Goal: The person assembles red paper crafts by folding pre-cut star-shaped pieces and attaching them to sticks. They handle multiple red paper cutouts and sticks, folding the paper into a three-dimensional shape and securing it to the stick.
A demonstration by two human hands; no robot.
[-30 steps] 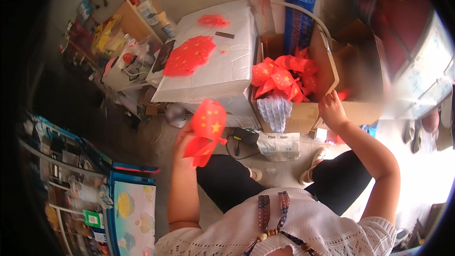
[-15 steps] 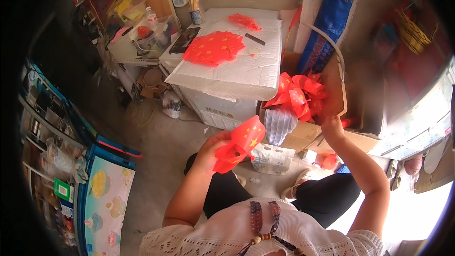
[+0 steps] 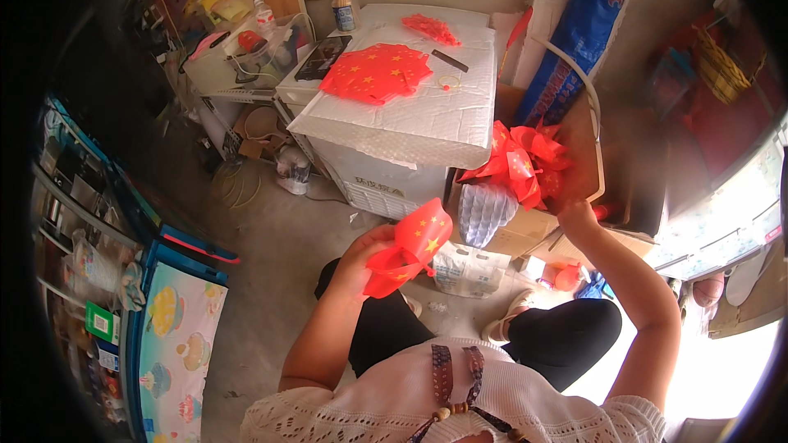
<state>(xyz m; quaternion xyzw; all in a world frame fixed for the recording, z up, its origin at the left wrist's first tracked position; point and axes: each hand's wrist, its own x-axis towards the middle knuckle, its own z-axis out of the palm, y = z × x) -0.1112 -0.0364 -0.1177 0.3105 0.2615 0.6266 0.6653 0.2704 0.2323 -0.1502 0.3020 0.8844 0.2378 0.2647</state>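
In front of my left knee, my left hand [image 3: 367,256] is closed around red flags with yellow stars [image 3: 422,235], which curl over above the fingers. My right hand [image 3: 577,215] is at the near right edge of a cardboard box [image 3: 593,166], its fingers bent and closed. What it grips, if anything, is hidden. Beside that hand, inside the box, lies a heap of crumpled red star-patterned flags [image 3: 524,166]. A pale quilted cloth [image 3: 486,212] hangs over the box's front left corner.
A foam-covered white cabinet [image 3: 439,119] stands ahead, bearing flat red flags [image 3: 373,74], small red pieces [image 3: 431,29] and a dark strip [image 3: 450,61]. A white bag [image 3: 469,269] stands on the floor between my legs. A blue roll [image 3: 579,33] leans behind the box.
The whole view has shifted slightly. My left hand and its flags sit a little further left. My right hand stays at the box's edge.
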